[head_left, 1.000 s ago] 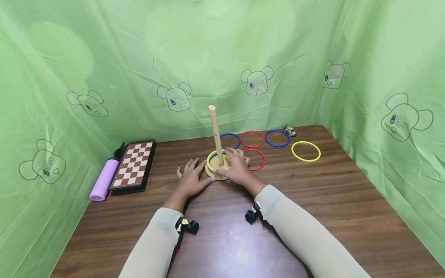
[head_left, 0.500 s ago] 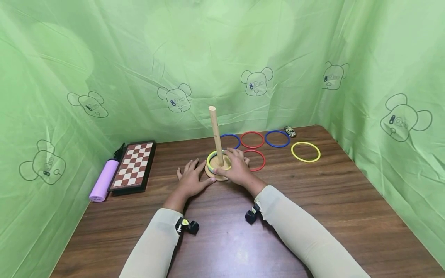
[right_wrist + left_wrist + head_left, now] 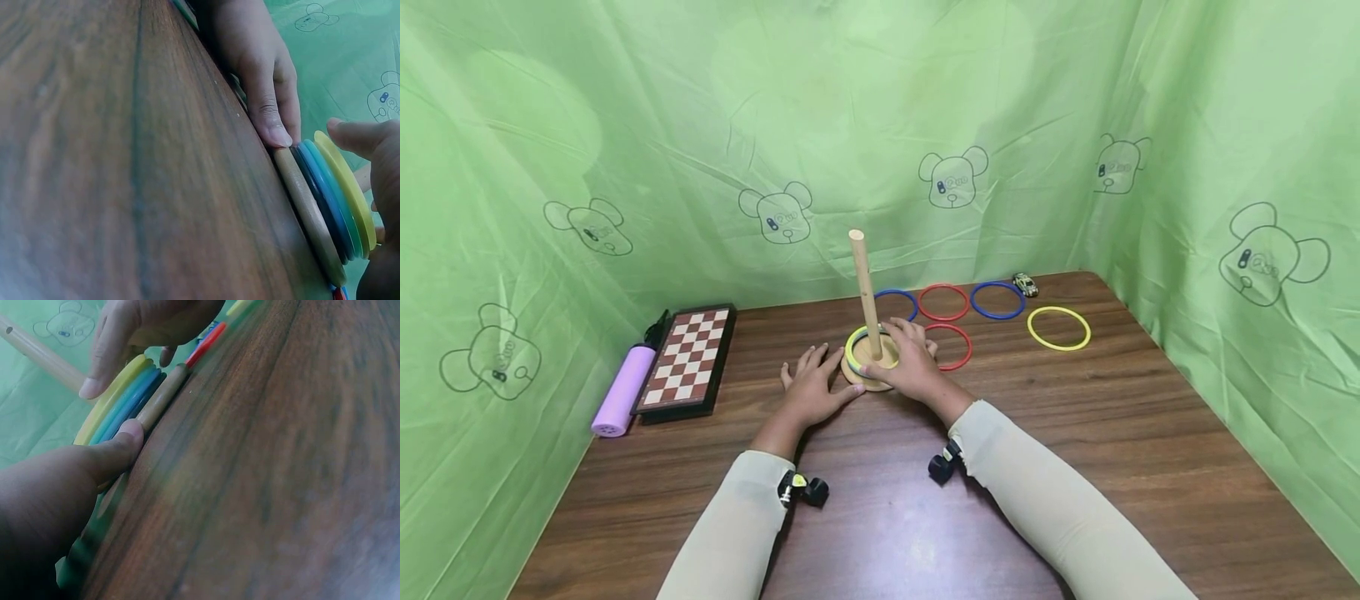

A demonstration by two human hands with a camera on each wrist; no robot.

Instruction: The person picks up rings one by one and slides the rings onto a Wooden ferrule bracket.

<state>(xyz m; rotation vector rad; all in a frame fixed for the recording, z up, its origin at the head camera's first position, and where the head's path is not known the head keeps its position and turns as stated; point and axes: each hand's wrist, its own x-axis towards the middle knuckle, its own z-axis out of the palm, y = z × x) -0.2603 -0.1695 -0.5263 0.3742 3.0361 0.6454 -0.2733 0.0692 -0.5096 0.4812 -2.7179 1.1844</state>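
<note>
A wooden ring-toss stand, with a round base (image 3: 868, 385) and an upright peg (image 3: 863, 287), stands on the table in front of both hands. Stacked around the peg on the base are a yellow ring (image 3: 347, 187) on top, a light-blue ring (image 3: 331, 194) and a darker blue ring (image 3: 315, 187). My left hand (image 3: 811, 392) lies at the base's left side, fingers spread, with thumb and forefinger touching its edge. My right hand (image 3: 913, 362) reaches over the stack from the right and grips the yellow ring, thumb at the front, fingers behind.
Red rings (image 3: 943, 285) (image 3: 971, 350), blue rings (image 3: 917, 307) (image 3: 997, 317) and another yellow ring (image 3: 1060, 347) lie flat behind and right of the stand. A toy car (image 3: 1026, 285) sits at the back edge. At left are a chessboard (image 3: 688, 358) and a purple cylinder (image 3: 625, 390). Green curtains (image 3: 850, 100) enclose the table.
</note>
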